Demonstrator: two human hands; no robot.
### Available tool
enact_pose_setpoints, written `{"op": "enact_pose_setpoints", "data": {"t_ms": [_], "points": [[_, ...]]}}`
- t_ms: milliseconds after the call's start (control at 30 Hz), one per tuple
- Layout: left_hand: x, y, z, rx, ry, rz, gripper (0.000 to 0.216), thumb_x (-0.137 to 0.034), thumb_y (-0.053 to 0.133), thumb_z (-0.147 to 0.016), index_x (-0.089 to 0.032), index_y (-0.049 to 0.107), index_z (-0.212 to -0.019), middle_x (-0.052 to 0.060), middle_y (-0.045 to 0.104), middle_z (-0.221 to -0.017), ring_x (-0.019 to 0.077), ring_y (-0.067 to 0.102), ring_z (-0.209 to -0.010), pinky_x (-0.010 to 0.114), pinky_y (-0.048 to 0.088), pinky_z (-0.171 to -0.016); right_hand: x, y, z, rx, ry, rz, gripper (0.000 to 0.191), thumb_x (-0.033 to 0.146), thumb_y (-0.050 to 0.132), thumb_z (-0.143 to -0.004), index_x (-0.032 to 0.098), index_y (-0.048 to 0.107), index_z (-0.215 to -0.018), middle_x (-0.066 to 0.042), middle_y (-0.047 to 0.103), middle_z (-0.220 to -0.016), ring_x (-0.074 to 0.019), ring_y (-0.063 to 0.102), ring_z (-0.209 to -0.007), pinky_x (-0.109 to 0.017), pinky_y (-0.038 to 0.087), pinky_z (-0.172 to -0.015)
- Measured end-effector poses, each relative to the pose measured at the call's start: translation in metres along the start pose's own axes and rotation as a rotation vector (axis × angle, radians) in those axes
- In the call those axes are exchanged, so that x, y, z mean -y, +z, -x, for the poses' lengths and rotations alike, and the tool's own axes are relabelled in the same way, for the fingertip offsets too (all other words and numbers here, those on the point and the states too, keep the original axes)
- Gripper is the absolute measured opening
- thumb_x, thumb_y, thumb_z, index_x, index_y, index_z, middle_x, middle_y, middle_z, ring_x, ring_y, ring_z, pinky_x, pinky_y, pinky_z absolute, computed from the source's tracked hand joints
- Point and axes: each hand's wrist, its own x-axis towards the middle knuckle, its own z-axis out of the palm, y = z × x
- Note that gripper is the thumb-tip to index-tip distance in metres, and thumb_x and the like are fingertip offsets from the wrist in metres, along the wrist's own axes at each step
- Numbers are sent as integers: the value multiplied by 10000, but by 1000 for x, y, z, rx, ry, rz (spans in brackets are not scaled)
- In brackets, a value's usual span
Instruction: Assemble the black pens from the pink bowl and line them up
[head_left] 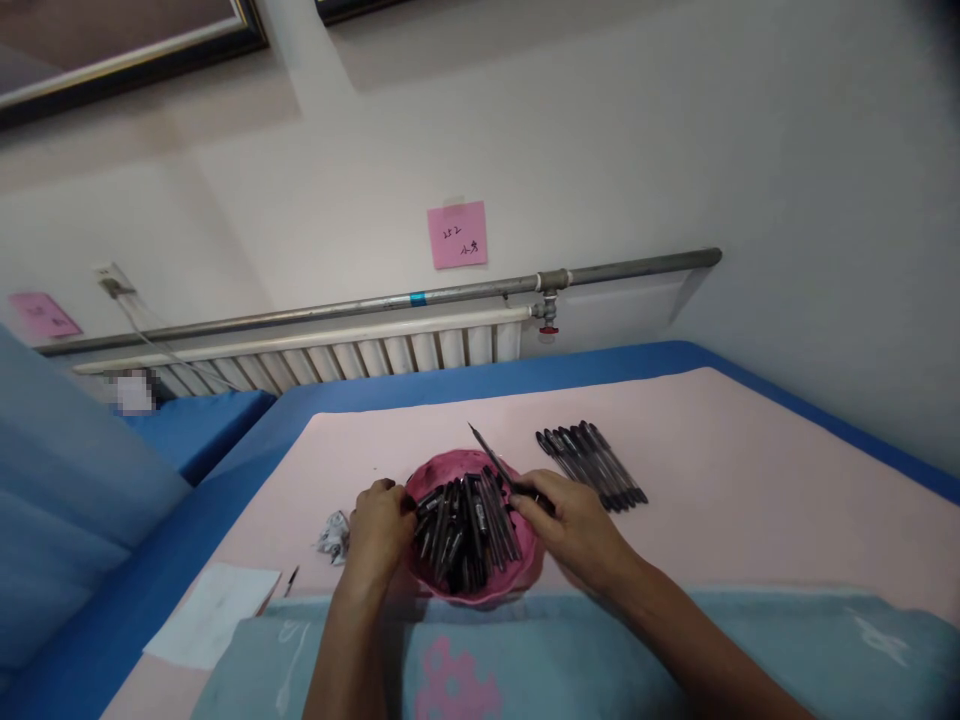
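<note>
A pink bowl [450,470] full of several black pens stands on the pink table top [712,440] in front of me. My left hand [379,535] is curled at the bowl's left rim, its fingertips among the pens. My right hand [574,530] is at the bowl's right rim, pinched on a black pen [491,460] that sticks up and back over the bowl. A neat row of several black pens [592,465] lies on the table just right of the bowl.
A crumpled scrap [334,535] and a white sheet [214,612] lie left of the bowl. A blue-grey towel [750,640] covers the near edge. The table's blue border [450,385], a radiator [337,360] and a pipe [637,270] run along the wall.
</note>
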Motion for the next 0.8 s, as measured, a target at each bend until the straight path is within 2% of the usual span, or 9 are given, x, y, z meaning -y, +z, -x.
{"op": "enact_pose_setpoints", "data": {"t_ms": [200, 533, 800], "points": [[-1, 2, 3, 32, 41, 9, 274, -129, 508, -623, -234, 686, -803, 79, 628, -933, 209, 551, -866, 295, 392, -768, 0, 0, 0, 11, 3, 23, 156, 233, 461, -792, 196, 608, -826, -11, 616, -745, -148, 570, -707, -263, 419, -642], [-8, 7, 6, 62, 29, -165, 301, -173, 416, -712, -202, 681, -853, 145, 619, -947, 285, 542, -863, 362, 395, -694, 1, -1, 0, 16, -10, 38, 148, 222, 461, -790, 197, 605, -816, -14, 619, -756, -149, 574, -722, -263, 421, -658], [-9, 10, 6, 64, 34, -172, 318, -120, 407, -692, -206, 668, -854, 133, 627, -920, 249, 559, -843, 331, 400, -700, 1, -1, 0, 13, -5, 26, 158, 231, 463, -795, 192, 608, -840, -12, 613, -753, -145, 566, -709, -260, 412, -650]]}}
